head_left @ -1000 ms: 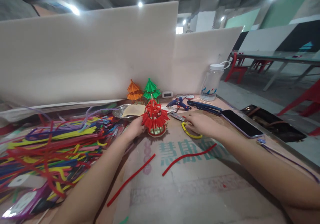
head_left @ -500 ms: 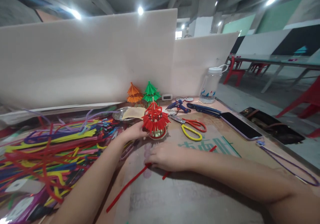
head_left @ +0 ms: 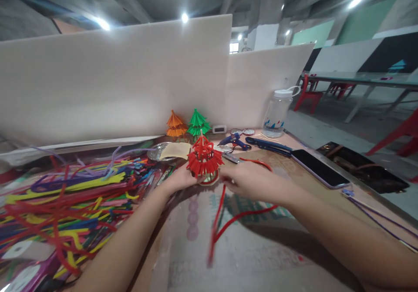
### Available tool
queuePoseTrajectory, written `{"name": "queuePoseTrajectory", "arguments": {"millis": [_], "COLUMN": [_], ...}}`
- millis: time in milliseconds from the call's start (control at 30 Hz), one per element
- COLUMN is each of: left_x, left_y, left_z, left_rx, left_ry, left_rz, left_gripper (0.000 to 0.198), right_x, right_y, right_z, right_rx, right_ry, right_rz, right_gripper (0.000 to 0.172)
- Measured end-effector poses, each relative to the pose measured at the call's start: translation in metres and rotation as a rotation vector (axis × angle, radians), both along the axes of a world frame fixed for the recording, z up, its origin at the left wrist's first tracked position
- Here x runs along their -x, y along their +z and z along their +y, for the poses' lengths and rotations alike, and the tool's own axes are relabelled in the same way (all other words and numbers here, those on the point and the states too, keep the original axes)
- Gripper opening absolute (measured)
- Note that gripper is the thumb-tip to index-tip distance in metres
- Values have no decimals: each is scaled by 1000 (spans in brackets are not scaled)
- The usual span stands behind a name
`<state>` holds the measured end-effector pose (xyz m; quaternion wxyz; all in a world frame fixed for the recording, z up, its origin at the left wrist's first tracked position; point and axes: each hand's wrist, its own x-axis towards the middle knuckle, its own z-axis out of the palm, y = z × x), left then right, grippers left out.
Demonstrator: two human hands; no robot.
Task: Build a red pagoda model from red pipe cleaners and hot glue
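My left hand is closed around the lower left side of a small red pipe-cleaner tree, which stands upright on a round base with a pale stick at its tip. At the tree's right, my right hand pinches a thin red pipe cleaner that dangles toward me, blurred at its lower end. A second red pipe cleaner lies bent on the work surface under that hand. Part of the scissors shows behind my right hand, their yellow handle hidden.
Loose colourful pipe cleaners are heaped at left. Behind the red tree stand an orange tree and a green tree. A blue glue gun, a blue-handled tool, a phone and a water bottle line the right.
My right hand has moved up and right, lifting the red pipe cleaner, which now hangs down beside the tree. My left hand stays on the tree.
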<state>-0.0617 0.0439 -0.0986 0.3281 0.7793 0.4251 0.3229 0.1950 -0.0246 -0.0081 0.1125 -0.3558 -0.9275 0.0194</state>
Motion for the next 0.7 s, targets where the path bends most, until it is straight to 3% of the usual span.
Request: {"name": "queuePoseTrajectory", "arguments": {"millis": [200,300,467,700], "left_x": [7,9,13,1], "left_y": [0,-1,-5,-29], "left_z": [2,2,6,12], "left_rx": [58,88,108,62], "left_ry": [-37,-46,-64,94], "left_rz": [-1,-19,-47,-83], "left_gripper": [57,58,61,32], "right_x": [-25,-38,-67,-80], "right_y": [-2,-6,-18,-60], "right_z": [41,62,100,152], "right_rx": [131,179,117,126], "right_ry": [-88,-204,-387,-509], "right_rz": [-69,31,231,392], "right_gripper": [18,17,21,58]}}
